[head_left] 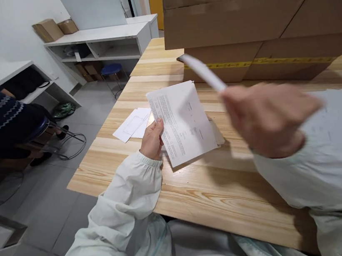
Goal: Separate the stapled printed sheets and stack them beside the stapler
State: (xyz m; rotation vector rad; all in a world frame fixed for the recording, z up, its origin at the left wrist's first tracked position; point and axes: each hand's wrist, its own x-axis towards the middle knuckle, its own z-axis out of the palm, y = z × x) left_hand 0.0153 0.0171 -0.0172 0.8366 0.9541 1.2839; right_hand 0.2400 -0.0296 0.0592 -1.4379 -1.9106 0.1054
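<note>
A person in pale protective sleeves sits at a wooden surface [199, 200]. The left hand [153, 139] pinches the left edge of a printed sheet [183, 122], its grip closed on the paper, which tilts up off the surface just right of the thumb. The right hand [267, 119], blurred, is closed around a white pen [204, 73] whose tip points up and away, above and right of the sheet. Judging from this, writing cleanly calls for laying the sheet flat and pinning it first. More papers [132, 124] lie just beyond the left grip; a large cardboard box [253, 12] stands farther back.
</note>
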